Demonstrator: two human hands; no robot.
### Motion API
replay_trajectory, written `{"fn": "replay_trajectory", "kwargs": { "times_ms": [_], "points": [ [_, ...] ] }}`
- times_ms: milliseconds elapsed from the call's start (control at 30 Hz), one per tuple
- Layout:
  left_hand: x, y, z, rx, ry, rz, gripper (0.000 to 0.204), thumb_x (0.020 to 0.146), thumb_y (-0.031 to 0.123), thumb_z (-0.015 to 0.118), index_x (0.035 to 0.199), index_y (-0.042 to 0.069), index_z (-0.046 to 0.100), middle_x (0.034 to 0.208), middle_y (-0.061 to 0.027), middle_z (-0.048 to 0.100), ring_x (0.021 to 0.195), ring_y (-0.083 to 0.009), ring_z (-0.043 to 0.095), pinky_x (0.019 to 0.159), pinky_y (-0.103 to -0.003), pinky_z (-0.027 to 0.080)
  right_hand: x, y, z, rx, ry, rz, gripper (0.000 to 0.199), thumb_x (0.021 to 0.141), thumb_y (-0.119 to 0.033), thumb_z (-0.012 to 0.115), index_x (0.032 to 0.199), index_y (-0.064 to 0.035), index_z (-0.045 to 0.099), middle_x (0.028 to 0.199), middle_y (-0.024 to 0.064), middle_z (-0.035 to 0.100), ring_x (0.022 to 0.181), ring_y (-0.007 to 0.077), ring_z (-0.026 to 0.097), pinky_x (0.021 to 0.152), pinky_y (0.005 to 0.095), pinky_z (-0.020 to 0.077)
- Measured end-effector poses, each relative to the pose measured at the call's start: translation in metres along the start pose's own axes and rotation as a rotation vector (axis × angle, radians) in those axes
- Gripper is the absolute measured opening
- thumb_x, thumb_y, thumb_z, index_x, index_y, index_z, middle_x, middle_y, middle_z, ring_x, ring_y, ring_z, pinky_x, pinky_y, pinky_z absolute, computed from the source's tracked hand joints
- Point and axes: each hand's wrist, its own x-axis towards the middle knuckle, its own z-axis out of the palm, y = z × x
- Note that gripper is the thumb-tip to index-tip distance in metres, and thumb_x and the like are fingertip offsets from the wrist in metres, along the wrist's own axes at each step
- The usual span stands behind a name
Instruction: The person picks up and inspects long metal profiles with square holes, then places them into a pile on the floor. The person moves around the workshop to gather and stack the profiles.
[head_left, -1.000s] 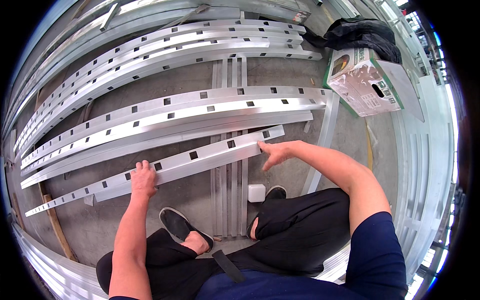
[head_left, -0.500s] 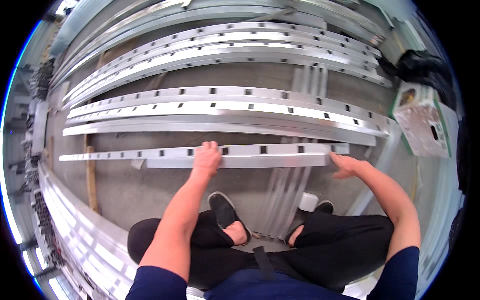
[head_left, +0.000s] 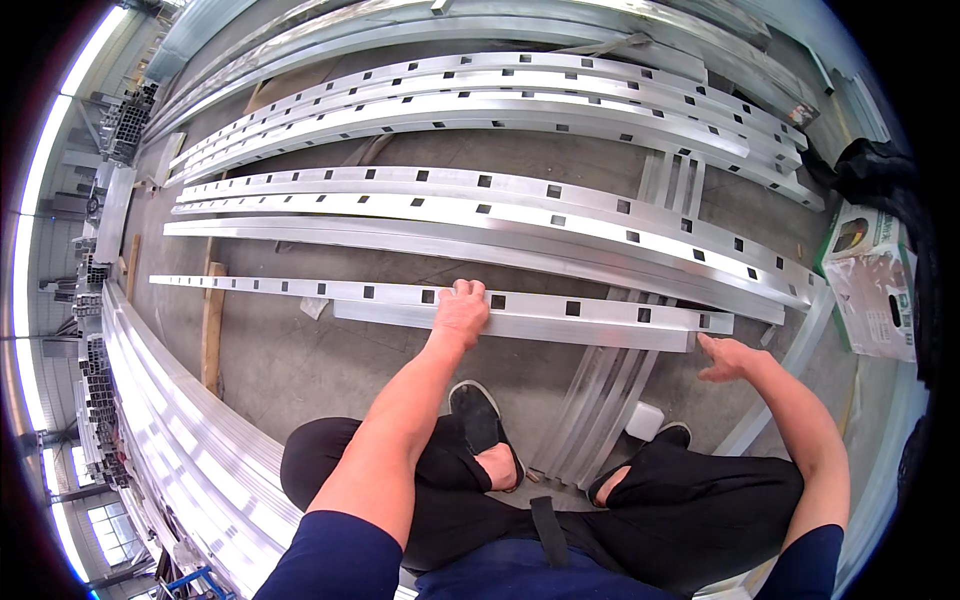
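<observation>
Long silver aluminium bar (head_left: pixel 398 295): lies across brown wooden batten (head_left: pixel 212 335), far end; square holes (head_left: pixel 369 292) apparently finished, remainder unclear. Left hand (head_left: pixel 461 315): fingers grip bar. Right hand (head_left: pixel 727 360): fingers open, by bar's right end.

Shirt (head_left: pixel 490 580) cut off, right shoe (head_left: pixel 680 433) partly hidden

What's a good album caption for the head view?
Left hand on a holed metal bar, right hand near its end.

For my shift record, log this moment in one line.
Left hand: curled over punched rail | Right hand: open, at rail's right end, contact unclear | White block: beside right shoe
</observation>
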Motion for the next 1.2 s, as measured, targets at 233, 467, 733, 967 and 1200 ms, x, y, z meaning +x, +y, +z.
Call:
{"fn": "replay_trajectory", "kwargs": {
  "times_ms": [233,467,733,967,1200],
  "points": [
    [0.004,-0.002,-0.002,-0.155,0.045,0.022,0.031,0.064,0.012,0.077,0.094,0.009,0.068,0.120,-0.0113,0.050,0.115,-0.0313,0.049,0.084,-0.047,0.051,0.003,0.003,-0.001,-0.027,-0.051,0.033,0.079,0.078,-0.034,0.068,0.137,0.0046,0.034,0.112,0.0244,0.063,0.106,0.0409,0.060,0.090,0.0460,0.0486],
    [-0.005,-0.012,-0.005,-0.250,0.155,0.189,0.038,0.050,0.013,0.078,0.088,0.009,0.069,0.131,-0.0160,0.047,0.126,-0.0380,0.043,0.092,-0.050,0.046,-0.033,0.043,-0.044,0.243,0.207,0.125,0.071,0.078,-0.034,0.066,0.136,0.0021,0.045,0.118,0.0219,0.065,0.105,0.0333,0.064,0.090,0.0415,0.0502],
    [0.020,-0.003,-0.039,-0.559,0.063,0.410,0.034,0.042,0.015,0.076,0.068,0.005,0.058,0.104,-0.0145,0.054,0.100,-0.0360,0.054,0.080,-0.042,0.050,-0.113,0.114,0.066,0.199,0.773,0.780,0.099,0.070,-0.026,0.077,0.149,-0.0061,0.021,0.147,0.0219,0.029,0.135,0.0424,0.032,0.107,0.0496,0.0379],
    [0.045,0.025,-0.068,-0.770,0.000,0.531,0.034,0.048,0.017,0.075,0.068,0.002,0.052,0.091,-0.0152,0.056,0.083,-0.0362,0.057,0.072,-0.042,0.051,-0.074,0.050,0.231,0.704,1.214,1.138,0.105,0.062,-0.029,0.081,0.143,0.0052,0.024,0.136,0.0294,0.040,0.130,0.0444,0.036,0.109,0.0489,0.0311],
    [0.072,0.060,-0.073,-0.459,0.130,0.731,0.040,0.050,0.023,0.077,0.083,0.011,0.058,0.100,-0.0096,0.054,0.099,-0.0291,0.053,0.083,-0.042,0.045,-0.083,0.060,0.271,0.989,0.926,1.114,0.050,0.065,-0.026,0.080,0.098,0.0021,0.055,0.095,0.0208,0.060,0.099,0.0371,0.057,0.085,0.0443,0.0477]
  ]
}}
